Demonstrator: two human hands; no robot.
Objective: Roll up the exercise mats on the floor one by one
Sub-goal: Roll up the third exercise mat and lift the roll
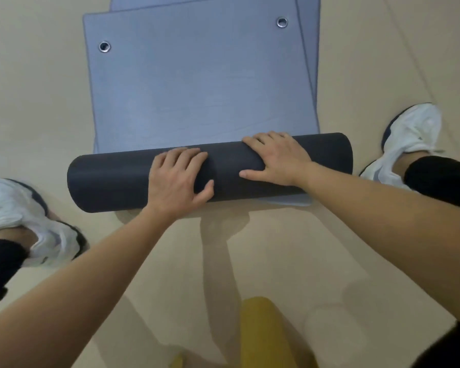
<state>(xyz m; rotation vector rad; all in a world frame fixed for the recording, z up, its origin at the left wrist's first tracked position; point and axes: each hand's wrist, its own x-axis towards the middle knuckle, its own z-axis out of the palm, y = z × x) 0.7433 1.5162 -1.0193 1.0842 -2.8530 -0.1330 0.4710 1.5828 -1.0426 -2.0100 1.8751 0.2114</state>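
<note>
Both hands are down on the roll: the left hand (177,179) lies palm-flat on top, fingers spread forward over the curve, thumb hooked around the near side, pressing rather than closing on it. The right hand (275,158) sits just beside it, also flat and unclenched, fingers draped over the far edge of the roll, thumb pointing back toward the left hand.

Sweeping from the left: a white shoe (24,221) is planted on the beige floor (37,102), with a black trouser leg (0,266) above it. Then the dark rolled part of the mat (112,179), a thick cylinder lying crosswise. Beyond it the unrolled blue-grey mat (197,83) stretches away flat, two metal eyelets (104,47) near its far corners. A second mat (312,49) lies underneath, its edge peeking out along the right and far side. On the right, the other white shoe (409,136), toe pointing away, stands near the roll's end.
</note>
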